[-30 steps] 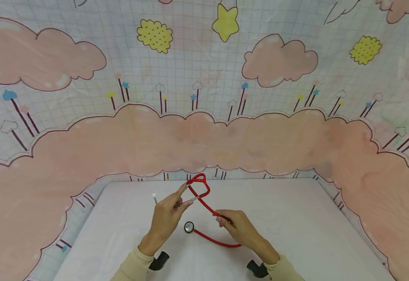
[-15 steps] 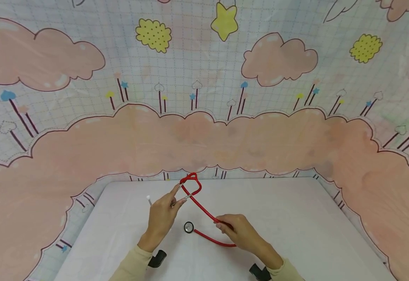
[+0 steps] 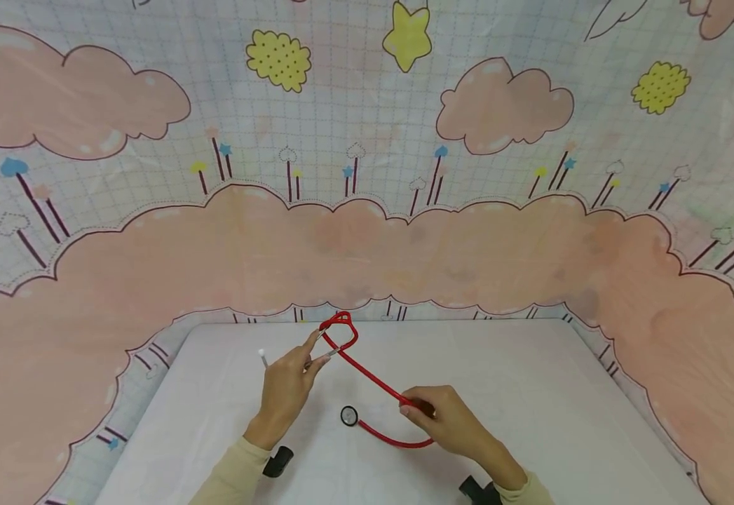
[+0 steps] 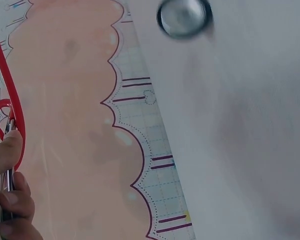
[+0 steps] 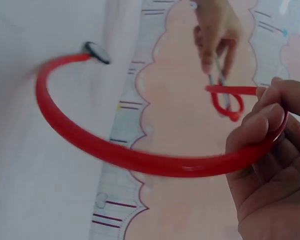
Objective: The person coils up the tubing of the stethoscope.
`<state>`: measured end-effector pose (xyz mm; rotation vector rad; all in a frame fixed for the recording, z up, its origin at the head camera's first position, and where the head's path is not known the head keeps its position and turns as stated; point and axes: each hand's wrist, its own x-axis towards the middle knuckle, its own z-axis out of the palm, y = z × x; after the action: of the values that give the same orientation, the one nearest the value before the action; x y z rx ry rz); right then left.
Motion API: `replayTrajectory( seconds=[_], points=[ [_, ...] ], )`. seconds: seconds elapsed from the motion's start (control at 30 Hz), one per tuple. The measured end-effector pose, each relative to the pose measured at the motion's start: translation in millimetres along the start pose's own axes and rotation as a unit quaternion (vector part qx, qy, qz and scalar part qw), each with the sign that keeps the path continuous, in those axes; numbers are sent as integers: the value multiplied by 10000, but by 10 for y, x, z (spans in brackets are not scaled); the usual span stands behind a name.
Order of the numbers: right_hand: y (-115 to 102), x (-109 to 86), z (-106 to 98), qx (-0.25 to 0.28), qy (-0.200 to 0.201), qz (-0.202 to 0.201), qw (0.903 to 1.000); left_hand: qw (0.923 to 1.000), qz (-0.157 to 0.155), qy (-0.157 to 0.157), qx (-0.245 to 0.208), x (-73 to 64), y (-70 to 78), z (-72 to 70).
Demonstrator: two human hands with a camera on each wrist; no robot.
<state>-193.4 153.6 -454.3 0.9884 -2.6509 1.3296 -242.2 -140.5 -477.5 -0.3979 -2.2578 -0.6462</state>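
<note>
A stethoscope with red tubing (image 3: 373, 379) stretches between both hands above the white table. My left hand (image 3: 284, 389) grips its metal ear tubes near the red fork, which loops beyond the fingertips; a white eartip (image 3: 262, 354) sticks out behind the hand. My right hand (image 3: 445, 421) pinches the red tube partway along, thumb against curled fingers, as the right wrist view also shows. From there the tube curves down and back left to the round chestpiece (image 3: 349, 416), which lies between the hands in the head view. In the left wrist view the chestpiece (image 4: 184, 17) appears at the top, blurred.
The white table (image 3: 518, 358) spreads under both hands, its far edge just beyond the red loop. Behind and around it hangs a cloth printed with pink clouds (image 3: 404, 259) and stars. Black wrist mounts (image 3: 278, 461) sit by both sleeves.
My left hand has shifted left with the ear tubes. My right hand has moved slightly right and down, the tube between them lengthening. The chestpiece swung a little to the right.
</note>
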Motion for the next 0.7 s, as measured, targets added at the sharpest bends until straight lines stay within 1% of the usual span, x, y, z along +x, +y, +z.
replayTrajectory(
  seconds=[0.07, 0.13, 0.23, 0.33, 0.47, 0.6, 0.7],
  points=[
    [-15, -10, -46, 78, 70, -111, 9999, 10000, -59, 5, 36, -3, -21, 5],
    [-24, -4, -87, 75, 168, -304, 9994, 10000, -62, 36, 40, 0, -28, 6],
    [-35, 36, -132, -191, 351, -624, 9972, 10000, 17, 12, -23, 8, -12, -5],
    [-59, 81, -169, -443, 417, -699, 9957, 9999, 84, -110, 22, 3, 3, -15],
    [-105, 148, -216, -743, 404, -708, 9939, 9991, 51, -382, 159, -24, 5, -20],
    [-173, 246, -270, -1024, 491, -941, 9891, 9980, 130, -581, 195, -43, 3, -16],
    [-215, 319, -316, -1174, 585, -1098, 9853, 9977, 232, -629, 126, -57, 8, -6]
  ],
)
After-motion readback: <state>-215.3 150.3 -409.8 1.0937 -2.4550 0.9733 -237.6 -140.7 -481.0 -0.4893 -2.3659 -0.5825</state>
